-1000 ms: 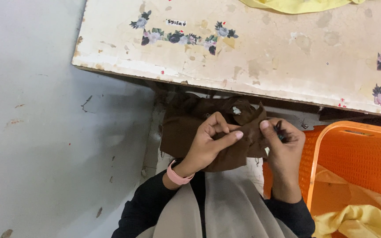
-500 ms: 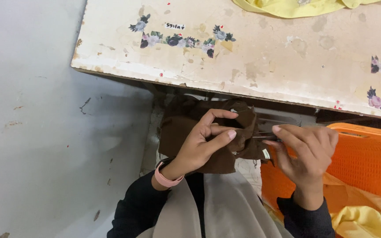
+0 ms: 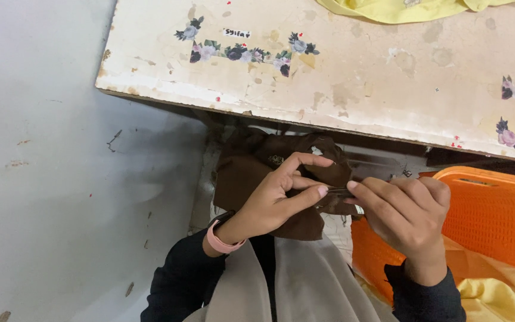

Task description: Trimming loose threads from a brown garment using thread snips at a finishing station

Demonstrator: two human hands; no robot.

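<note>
Brown cloth, bunched just below the near edge of the worn table. Pinched at its right edge by left hand and right hand, fingertips nearly meeting. Orange basket just right of the cloth.

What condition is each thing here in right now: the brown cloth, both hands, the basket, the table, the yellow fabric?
Brown cloth: bunched, held below the table edge.
Left hand: pinching the cloth.
Right hand: closed on a small dark tool; what kind is unclear.
Orange basket: open, holding yellow fabric.
Table: worn, stained, with flower stickers.
Yellow cloth on table: crumpled at the far edge.
</note>
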